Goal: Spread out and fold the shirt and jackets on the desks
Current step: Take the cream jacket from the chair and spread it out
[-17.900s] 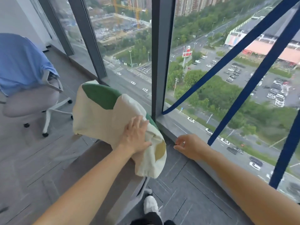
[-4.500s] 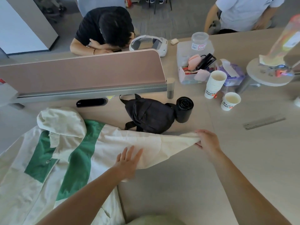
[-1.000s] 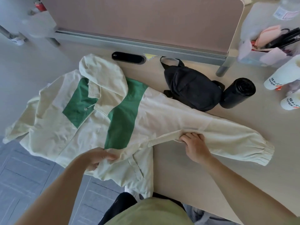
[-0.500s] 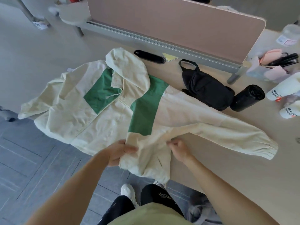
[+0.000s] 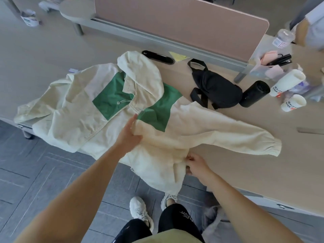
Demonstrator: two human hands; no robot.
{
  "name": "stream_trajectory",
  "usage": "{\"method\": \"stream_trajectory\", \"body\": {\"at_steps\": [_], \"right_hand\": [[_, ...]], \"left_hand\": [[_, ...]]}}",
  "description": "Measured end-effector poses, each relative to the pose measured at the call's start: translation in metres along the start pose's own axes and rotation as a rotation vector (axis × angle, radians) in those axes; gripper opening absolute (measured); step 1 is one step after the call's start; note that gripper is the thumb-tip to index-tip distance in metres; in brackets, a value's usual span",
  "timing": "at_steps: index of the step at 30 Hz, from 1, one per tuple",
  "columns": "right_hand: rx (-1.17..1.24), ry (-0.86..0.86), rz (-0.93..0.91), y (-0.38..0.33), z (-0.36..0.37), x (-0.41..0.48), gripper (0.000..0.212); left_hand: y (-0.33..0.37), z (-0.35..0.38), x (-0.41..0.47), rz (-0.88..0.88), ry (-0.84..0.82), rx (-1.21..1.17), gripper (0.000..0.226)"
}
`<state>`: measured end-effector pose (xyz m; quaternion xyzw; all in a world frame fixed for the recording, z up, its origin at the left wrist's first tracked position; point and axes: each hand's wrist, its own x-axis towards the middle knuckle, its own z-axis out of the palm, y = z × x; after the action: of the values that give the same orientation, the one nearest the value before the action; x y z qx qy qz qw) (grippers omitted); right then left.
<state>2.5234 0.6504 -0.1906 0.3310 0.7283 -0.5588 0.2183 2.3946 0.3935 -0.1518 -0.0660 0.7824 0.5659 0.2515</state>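
A cream hooded jacket (image 5: 75, 109) with green chest panels lies face up on the beige desk (image 5: 245, 172), hood toward the divider. Its lower hem hangs over the desk's front edge. One sleeve stretches right to a gathered cuff (image 5: 270, 146); the other sleeve lies bunched at the far left. My left hand (image 5: 128, 134) holds the edge of the right front panel near the zipper, fingers stretched forward. My right hand (image 5: 194, 163) pinches the cream fabric at the jacket's lower right side, by the desk edge.
A black sling bag (image 5: 215, 88) and a black cylinder (image 5: 254, 93) lie behind the right sleeve. Paper cups (image 5: 287, 83), a clear organiser box (image 5: 268, 65) and a bottle stand at the far right. A pink divider panel (image 5: 175, 20) runs along the back. A person's sleeve shows at top right.
My left hand has moved up the jacket front to the green panel's lower edge. My right hand has slid down and right to the hem side. The jacket front lies a little flatter.
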Motion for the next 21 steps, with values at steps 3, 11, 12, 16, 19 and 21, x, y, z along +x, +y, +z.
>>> {"method": "stream_trajectory", "body": {"at_steps": [3, 11, 12, 16, 19, 21], "right_hand": [[-0.123, -0.015, 0.011, 0.002, -0.007, 0.001, 0.021], [-0.464, 0.395, -0.193, -0.033, -0.044, 0.005, 0.013], [-0.477, 0.394, -0.237, -0.04, -0.048, 0.008, 0.011], [-0.529, 0.203, -0.312, -0.064, -0.055, 0.029, 0.021], [-0.55, 0.097, -0.341, -0.08, -0.054, 0.053, 0.027], [-0.576, 0.001, -0.355, -0.089, -0.051, 0.073, 0.029]], "left_hand": [[-0.012, 0.005, 0.004, -0.094, -0.074, 0.214, 0.073], [0.007, 0.012, 0.032, -0.234, -0.117, 0.001, 0.037], [0.013, 0.014, 0.042, -0.253, -0.088, 0.025, 0.043], [0.02, 0.024, 0.092, -0.403, 0.023, 0.025, 0.064], [0.017, 0.024, 0.123, -0.519, 0.084, -0.134, 0.055], [0.032, 0.027, 0.123, -0.507, 0.2, -0.194, 0.036]]}}
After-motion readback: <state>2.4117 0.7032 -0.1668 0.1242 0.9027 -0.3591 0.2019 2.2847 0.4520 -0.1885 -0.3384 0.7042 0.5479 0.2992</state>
